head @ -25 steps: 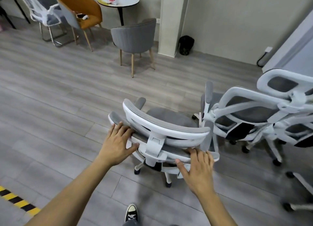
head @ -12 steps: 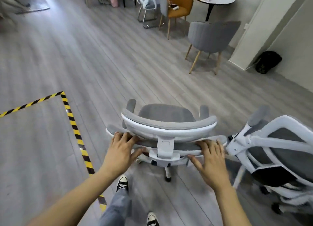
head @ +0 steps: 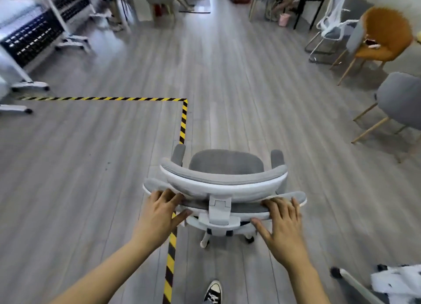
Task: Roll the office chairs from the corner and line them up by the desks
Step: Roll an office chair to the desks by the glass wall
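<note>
left hand (head: 159, 214), right hand (head: 282, 228) apparently gripping office chair (head: 224, 182) backrest, floor tape (head: 183, 121) beneath

An office: wheeled desk chair (head: 225, 164), orange lounge chair (head: 387, 34), hazard-taped floor (head: 91, 167).

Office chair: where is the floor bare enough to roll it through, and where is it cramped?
Bare floor runs straight ahead of the office chair, between the striped tape and the grey chair. The taped-off patch leftward is bare too. Crowded: wheeled racks far left, orange chair far right.
</note>
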### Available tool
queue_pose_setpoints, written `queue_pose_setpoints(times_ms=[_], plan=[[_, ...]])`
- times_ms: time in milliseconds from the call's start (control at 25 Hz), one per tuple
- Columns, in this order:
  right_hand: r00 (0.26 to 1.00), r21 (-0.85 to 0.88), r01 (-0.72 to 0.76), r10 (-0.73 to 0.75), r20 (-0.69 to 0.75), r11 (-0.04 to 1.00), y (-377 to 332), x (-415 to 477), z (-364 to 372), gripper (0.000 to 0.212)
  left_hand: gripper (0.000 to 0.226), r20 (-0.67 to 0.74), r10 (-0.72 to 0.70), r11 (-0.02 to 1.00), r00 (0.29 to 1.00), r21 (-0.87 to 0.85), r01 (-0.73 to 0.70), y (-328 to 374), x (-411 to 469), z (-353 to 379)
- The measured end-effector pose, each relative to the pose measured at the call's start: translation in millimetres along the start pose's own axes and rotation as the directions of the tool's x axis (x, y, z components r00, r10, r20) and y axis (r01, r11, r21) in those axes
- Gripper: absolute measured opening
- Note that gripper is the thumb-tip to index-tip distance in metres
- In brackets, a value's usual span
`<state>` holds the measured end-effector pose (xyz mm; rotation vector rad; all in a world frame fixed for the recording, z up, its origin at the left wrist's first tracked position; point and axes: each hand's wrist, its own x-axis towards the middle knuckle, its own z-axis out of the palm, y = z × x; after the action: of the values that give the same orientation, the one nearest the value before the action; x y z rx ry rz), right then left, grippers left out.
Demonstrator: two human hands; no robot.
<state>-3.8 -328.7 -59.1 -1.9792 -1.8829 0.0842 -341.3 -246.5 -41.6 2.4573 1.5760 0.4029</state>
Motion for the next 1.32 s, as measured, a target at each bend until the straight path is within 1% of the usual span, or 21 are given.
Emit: queue_pose_setpoints(times_ms=[160,320,440,600,720,840,1040,1200,1320], plan=[[0.987,0.044,0.144,-0.147,0.067,0.989,-65,1,26,0.060,0.045,-0.096,-0.147,0.988,0.984,0.024,0.150,-48,-75,-23],[0.960,0.093,0.243,-0.253,0.118,0.965,-152,-13,62,0.063,0.045,-0.215,-0.297,0.954,0.930,-0.025,0.299,-104,-163,-50],[0.933,0.127,0.322,-0.337,0.129,0.938,-231,-21,90,0.064,0.045,-0.289,-0.356,0.934,0.889,-0.067,0.352,-158,-223,-70],[0.886,0.153,0.409,-0.431,0.168,0.900,-339,-19,125,0.063,0.043,-0.374,-0.506,0.862,0.777,-0.235,0.448,-236,-293,-101],[0.856,0.186,0.466,-0.494,0.153,0.865,-414,-10,159,0.065,0.039,-0.434,-0.514,0.858,0.740,-0.269,0.438,-298,-327,-121],[0.832,0.207,0.486,-0.522,0.188,0.849,-487,21,194,0.065,0.038,-0.476,-0.553,0.831,0.684,-0.252,0.497,-368,-343,-139],[0.782,0.277,0.558,-0.608,0.139,0.782,-611,98,263,0.059,0.038,-0.516,-0.555,0.813,0.652,-0.173,0.555,-495,-330,-176],[0.741,0.326,0.604,-0.663,0.106,0.727,-723,171,317,0.053,0.037,-0.463,-0.615,0.756,0.639,-0.116,0.644,-609,-306,-224],[0.733,0.367,0.601,-0.673,0.103,0.710,-807,218,357,0.055,0.040,-0.442,-0.687,0.697,0.577,-0.178,0.694,-695,-289,-260]])
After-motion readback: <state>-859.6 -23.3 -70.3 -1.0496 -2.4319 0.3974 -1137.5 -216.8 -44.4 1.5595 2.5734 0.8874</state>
